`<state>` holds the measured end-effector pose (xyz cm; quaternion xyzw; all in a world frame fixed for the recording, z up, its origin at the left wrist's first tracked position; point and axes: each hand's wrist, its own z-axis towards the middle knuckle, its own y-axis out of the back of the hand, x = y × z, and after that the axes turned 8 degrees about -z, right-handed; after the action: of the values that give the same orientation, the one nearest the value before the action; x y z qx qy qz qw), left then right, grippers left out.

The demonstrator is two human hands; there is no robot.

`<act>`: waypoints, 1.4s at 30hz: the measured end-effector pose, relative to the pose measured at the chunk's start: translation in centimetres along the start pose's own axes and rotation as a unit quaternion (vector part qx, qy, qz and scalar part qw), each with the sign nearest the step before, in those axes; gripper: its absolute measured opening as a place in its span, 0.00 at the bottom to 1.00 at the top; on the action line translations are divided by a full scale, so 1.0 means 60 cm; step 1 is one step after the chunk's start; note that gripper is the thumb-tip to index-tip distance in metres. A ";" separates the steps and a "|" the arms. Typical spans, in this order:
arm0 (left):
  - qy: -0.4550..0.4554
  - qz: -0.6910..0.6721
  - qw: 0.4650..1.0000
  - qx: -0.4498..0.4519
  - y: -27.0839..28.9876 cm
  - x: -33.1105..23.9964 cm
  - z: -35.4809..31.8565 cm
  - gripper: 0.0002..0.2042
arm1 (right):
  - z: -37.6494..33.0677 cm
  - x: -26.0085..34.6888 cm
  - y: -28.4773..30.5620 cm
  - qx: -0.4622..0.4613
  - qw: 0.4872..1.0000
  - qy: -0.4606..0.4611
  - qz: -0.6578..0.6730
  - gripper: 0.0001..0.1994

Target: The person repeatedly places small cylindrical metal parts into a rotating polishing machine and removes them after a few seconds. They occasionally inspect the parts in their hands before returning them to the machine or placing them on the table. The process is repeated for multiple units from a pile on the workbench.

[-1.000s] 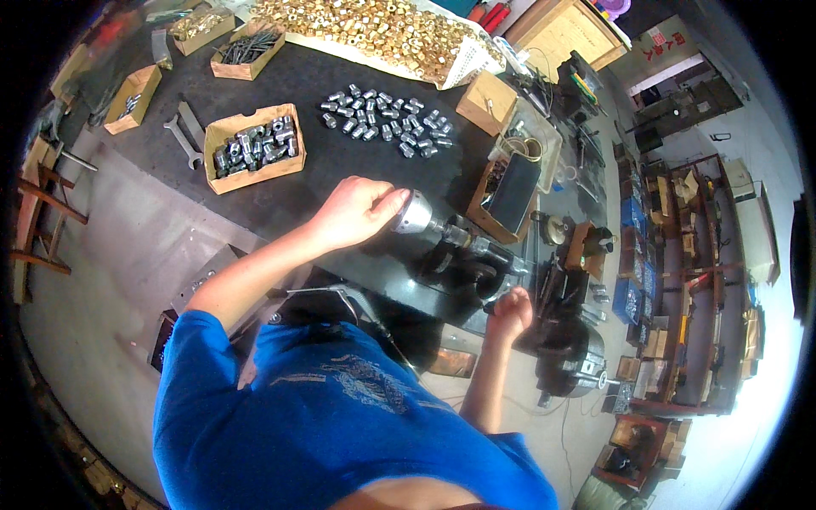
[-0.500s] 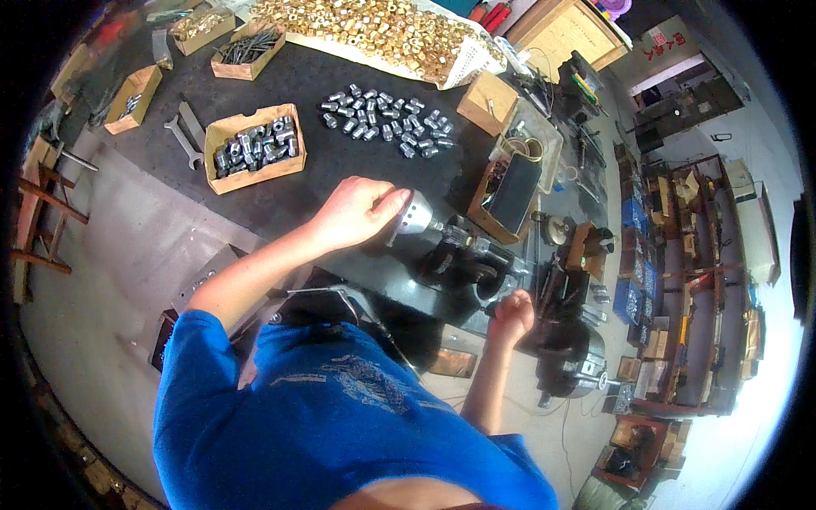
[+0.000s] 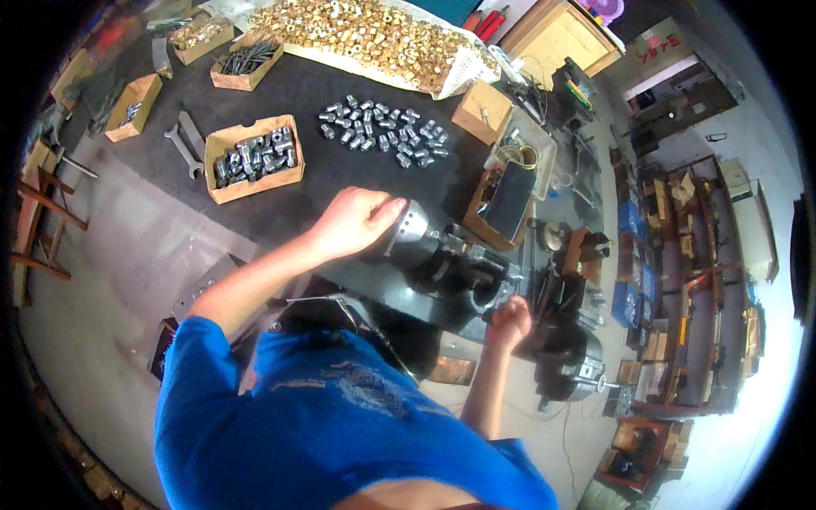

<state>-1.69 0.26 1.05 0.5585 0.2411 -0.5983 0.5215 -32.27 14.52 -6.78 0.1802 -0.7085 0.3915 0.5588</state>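
My left hand (image 3: pixel 355 219) is closed, its thumb side against the face of a silver round metal chuck with small holes (image 3: pixel 411 224). Anything inside those fingers is hidden. The chuck sits on the left end of a small dark bench machine (image 3: pixel 463 268). At the machine's right end my right hand (image 3: pixel 512 319) is closed around a handle, mostly covered by the fingers. Beyond my left hand, short grey metal fittings (image 3: pixel 382 129) lie loose on the dark bench. More such fittings fill a cardboard box (image 3: pixel 214 189) to the left.
An open-end wrench (image 3: pixel 184 153) lies left of that box. Farther back stand small boxes of screws (image 3: pixel 240 80) and a white sheet heaped with brass nuts (image 3: pixel 365 42). A box with a dark lid (image 3: pixel 507 204) is behind the machine. A dark motor (image 3: pixel 568 361) stands right of my right hand.
Both hands keep nearly the same places and stay closed. The view has shifted slightly, with the bench things a little lower or farther left in it.
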 end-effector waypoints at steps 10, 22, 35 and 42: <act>0.027 0.002 1.000 -0.006 -0.001 -0.002 0.002 0.19 | -0.009 0.008 -0.003 0.012 1.000 0.009 0.005 0.08; 0.108 -0.112 0.987 0.032 -0.007 0.006 -0.004 0.23 | -0.003 0.011 -0.007 0.009 1.000 -0.010 0.005 0.08; 0.140 -0.139 0.979 0.048 0.004 0.012 -0.001 0.23 | 0.159 -0.004 -0.065 0.016 0.985 0.149 -0.089 0.11; 0.136 -0.221 0.965 0.036 0.012 0.001 -0.009 0.23 | 0.098 0.084 -0.108 -0.007 0.983 0.180 0.035 0.09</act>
<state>-0.82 0.47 1.07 0.5862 0.4056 -0.6253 0.3177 -33.15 6.90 -0.21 0.0783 -0.6048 0.4320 0.6645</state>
